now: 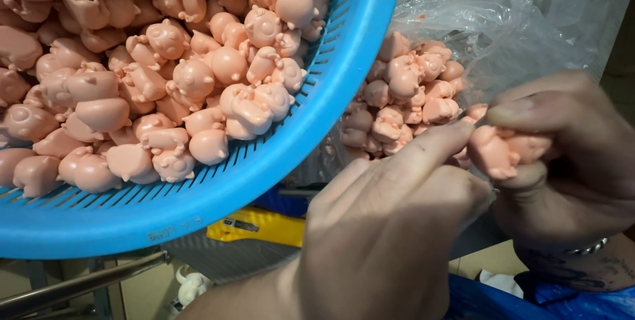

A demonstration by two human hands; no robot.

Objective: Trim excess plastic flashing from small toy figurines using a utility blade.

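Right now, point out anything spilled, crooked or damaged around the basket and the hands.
Nothing stands out. The blue basket is heaped with pink pig figures, none over its rim. A second heap lies in the clear plastic bag. The right hand holds one figure; the left hand touches it.

A round blue basket (317, 128) with slotted walls, heaped with pink toy figures (165, 75), fills the upper left. Just beside its rim, a clear plastic bag (522, 16) holds a second pile of figures (403, 102). A yellow object (258, 226) lies below the basket.
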